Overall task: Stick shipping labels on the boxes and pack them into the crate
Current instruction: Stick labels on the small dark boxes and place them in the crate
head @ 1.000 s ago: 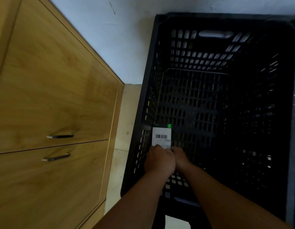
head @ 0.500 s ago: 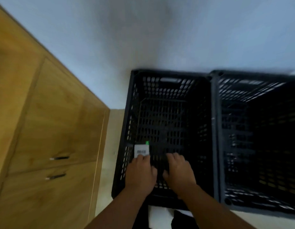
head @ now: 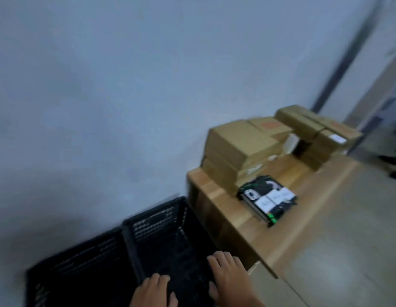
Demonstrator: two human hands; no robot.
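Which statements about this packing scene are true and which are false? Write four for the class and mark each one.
1. The left hand and the right hand are both empty, fingers relaxed. True.
2. The cardboard boxes are stacked inside the right crate. False: they stand on the wooden table.
3. The left crate stands directly beside the right crate. True.
4. The small labelled boxes lie on the floor. False: they lie on the table, in front of the cardboard boxes.
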